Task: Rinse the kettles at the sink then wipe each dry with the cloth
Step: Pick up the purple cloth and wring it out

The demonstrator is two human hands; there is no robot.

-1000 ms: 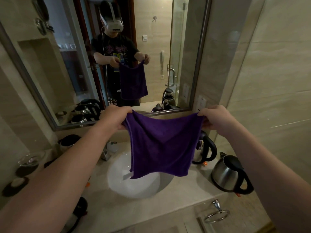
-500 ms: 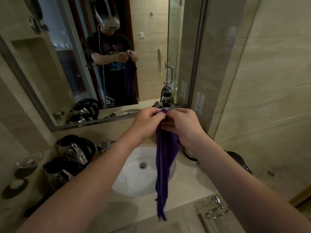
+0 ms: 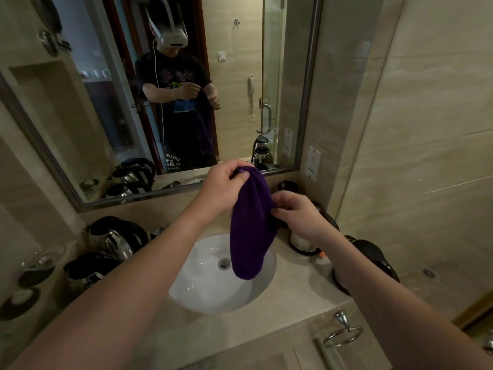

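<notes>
Head view, looking down over a bathroom sink (image 3: 186, 289) set into a beige stone tabletop (image 3: 288, 311).

Purple cloth (image 3: 252, 231) hanging folded over the basin, held up in the air by both hands. Left hand (image 3: 224, 188) up top, thumb and fingers pinched on the upper end of the cloth. Right hand (image 3: 298, 217) lower and on the right side, fingers curled in and gripping the cloth's edge about halfway down. Bottom of the cloth dangling rounded just above the drain (image 3: 223, 263), not touching the bowl as far as can be told.

Kettles all over the place. Two steel ones with black handles on the left of the sink: back left kettle (image 3: 117, 236) and front left kettle (image 3: 85, 273), just beside each other. On the right, near right kettle (image 3: 304, 244) mostly hidden behind the right hand and wrist, only its shiny base showing. Far right kettle (image 3: 373, 257) partly covered by the right forearm, black lid and handle poking out.

Further left, a glass dish (image 3: 42, 259) and a couple of dark coasters (image 3: 21, 303) along the tabletop edge. Chrome towel ring (image 3: 342, 332) on the front face below the tabletop, lower right.

Mirror (image 3: 112, 108) across the wall behind, reflecting a person with a white headset, dark printed tee, same purple cloth in hand, plus reflected kettles. White wall socket (image 3: 313, 162) right of the mirror frame.
</notes>
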